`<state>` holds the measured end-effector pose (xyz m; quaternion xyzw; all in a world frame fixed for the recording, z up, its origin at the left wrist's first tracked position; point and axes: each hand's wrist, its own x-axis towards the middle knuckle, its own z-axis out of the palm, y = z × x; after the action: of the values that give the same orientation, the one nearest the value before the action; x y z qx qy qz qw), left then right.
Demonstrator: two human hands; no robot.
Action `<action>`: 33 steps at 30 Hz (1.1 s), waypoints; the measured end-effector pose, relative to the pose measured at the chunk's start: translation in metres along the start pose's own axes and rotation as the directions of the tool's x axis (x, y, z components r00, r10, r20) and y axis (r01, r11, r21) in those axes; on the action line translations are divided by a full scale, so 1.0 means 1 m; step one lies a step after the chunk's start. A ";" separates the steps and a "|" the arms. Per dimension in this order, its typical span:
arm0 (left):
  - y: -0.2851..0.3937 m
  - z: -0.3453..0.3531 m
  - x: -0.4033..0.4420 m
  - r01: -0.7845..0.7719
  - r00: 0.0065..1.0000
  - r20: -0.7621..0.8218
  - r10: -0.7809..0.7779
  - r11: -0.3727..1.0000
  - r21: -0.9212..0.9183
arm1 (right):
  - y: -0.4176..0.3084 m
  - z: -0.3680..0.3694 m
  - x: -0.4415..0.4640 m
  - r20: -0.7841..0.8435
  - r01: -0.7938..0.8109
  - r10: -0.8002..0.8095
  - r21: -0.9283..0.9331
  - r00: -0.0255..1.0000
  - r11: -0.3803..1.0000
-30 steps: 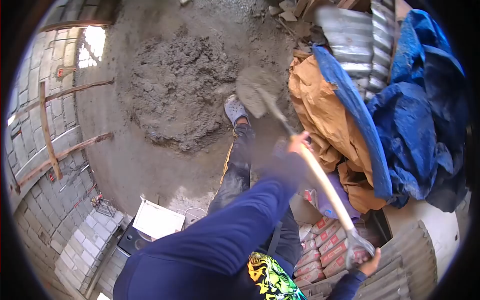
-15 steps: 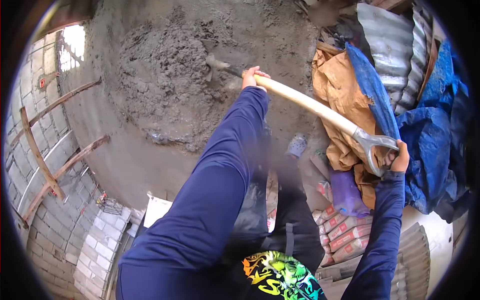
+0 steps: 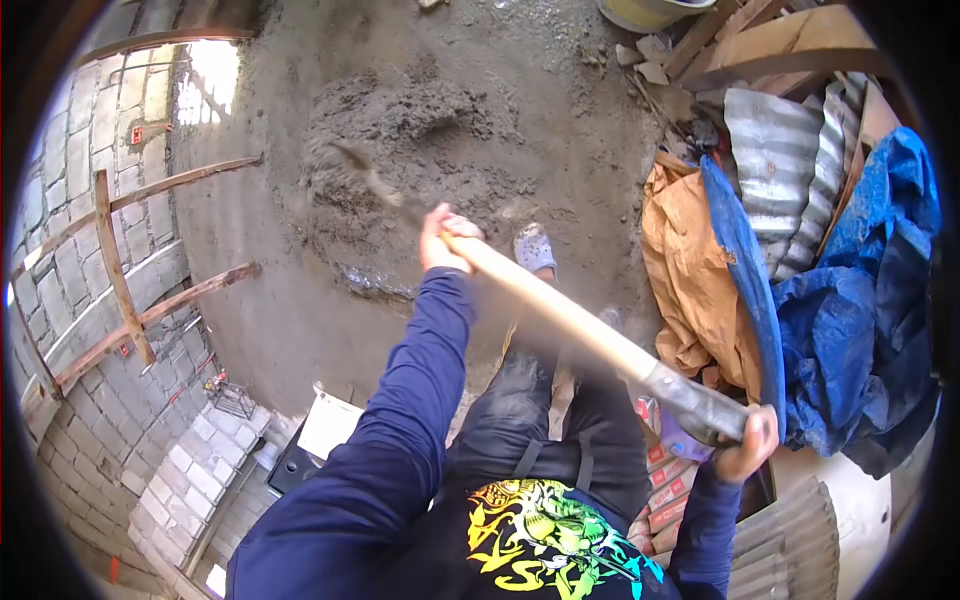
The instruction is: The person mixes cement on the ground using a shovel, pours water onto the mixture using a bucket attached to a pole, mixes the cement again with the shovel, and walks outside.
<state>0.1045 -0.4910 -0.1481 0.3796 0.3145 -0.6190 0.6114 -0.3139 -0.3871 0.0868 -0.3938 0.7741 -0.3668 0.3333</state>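
Note:
My left hand (image 3: 450,238) is closed around the lower shaft of a shovel (image 3: 560,302), just above its metal socket. At the other end, my right hand (image 3: 752,446) grips the metal handle. The shovel slants from lower right to upper left, its wooden shaft passing in front of my legs. Its blade end is blurred and lies over a heap of wet grey mortar (image 3: 430,125), partly sunk or covered; I cannot tell which. A clog-shod foot (image 3: 534,246) stands beside the heap, below the shaft.
At right lie brown sacking (image 3: 695,265), blue tarpaulin (image 3: 830,320) and corrugated metal sheets (image 3: 775,165). Stacked red-and-white bags (image 3: 668,490) sit near my right leg. A bucket (image 3: 655,12) and timber (image 3: 790,55) are at top right. Block walls and wooden poles (image 3: 125,265) line the left.
Both hands and the shovel have moved left and down in view, and the handle has rolled. The blade has shifted left across the heap. One foot now shows farther forward.

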 end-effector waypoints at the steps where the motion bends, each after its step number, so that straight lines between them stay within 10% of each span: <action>1: 0.016 0.020 -0.013 -0.046 0.998 0.037 0.047 0.998 -0.034 | -0.034 0.022 -0.007 -0.027 0.133 -0.131 0.082 0.991 0.988; 2: 0.039 0.021 -0.012 -0.033 0.990 0.136 0.034 0.999 -0.016 | -0.068 0.040 -0.013 0.058 0.318 -0.320 0.042 0.946 0.947; 4: 0.062 0.024 -0.010 -0.206 0.978 0.068 0.197 0.963 0.174 | -0.098 0.066 -0.002 0.543 0.668 -0.671 0.247 0.504 0.702; 5: 0.071 0.010 -0.003 -0.308 0.949 0.043 0.312 0.887 0.343 | -0.103 0.082 -0.006 0.699 0.738 -0.591 0.134 0.403 0.662; 7: 0.079 -0.033 0.015 -0.037 0.920 -0.287 0.268 0.788 0.615 | -0.059 0.108 -0.017 0.921 0.743 -0.361 0.141 0.143 0.654; 10: 0.086 -0.041 0.051 -0.047 0.994 -0.068 0.083 0.906 0.422 | -0.072 0.104 0.009 0.820 0.714 -0.481 0.132 0.311 0.688; 15: 0.060 0.087 -0.053 -0.244 0.909 -0.249 0.334 0.912 0.330 | -0.103 0.082 0.101 0.873 0.521 -0.346 0.129 0.344 0.844; 17: 0.080 0.131 -0.063 -0.397 0.901 -0.057 0.430 0.870 0.292 | -0.105 0.095 0.148 0.837 -0.090 -0.080 0.152 0.541 0.984; 21: 0.129 0.174 0.022 -0.566 0.775 -0.309 0.551 0.823 0.047 | -0.097 0.118 0.235 0.609 -0.511 0.309 0.187 0.730 0.839; 23: 0.103 0.147 0.075 -0.413 0.910 -0.013 0.413 0.911 0.016 | -0.069 0.113 0.264 0.535 -0.486 0.276 0.301 0.798 0.820; 27: -0.064 0.150 0.169 -0.093 0.960 -0.272 0.068 0.993 -0.079 | -0.065 0.040 0.301 -0.014 -0.653 0.675 0.244 0.737 0.717; 30: -0.210 0.154 0.189 0.152 0.952 -0.300 -0.061 0.944 0.291 | -0.080 -0.068 0.311 -0.354 -0.604 0.607 0.132 0.711 0.786; 32: -0.290 0.155 0.193 0.333 0.915 -0.304 -0.265 0.922 0.200 | -0.061 -0.212 0.306 -0.268 -0.495 0.445 -0.162 0.854 0.853; 33: -0.316 0.159 0.192 0.413 0.894 -0.230 -0.384 0.906 0.093 | -0.108 -0.144 0.306 -0.581 -0.544 0.419 -0.049 0.697 0.838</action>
<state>-0.2166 -0.7093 -0.2540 0.4110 0.4034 -0.7088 0.4073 -0.5329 -0.6501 0.1803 -0.0879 0.9474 -0.2759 0.1367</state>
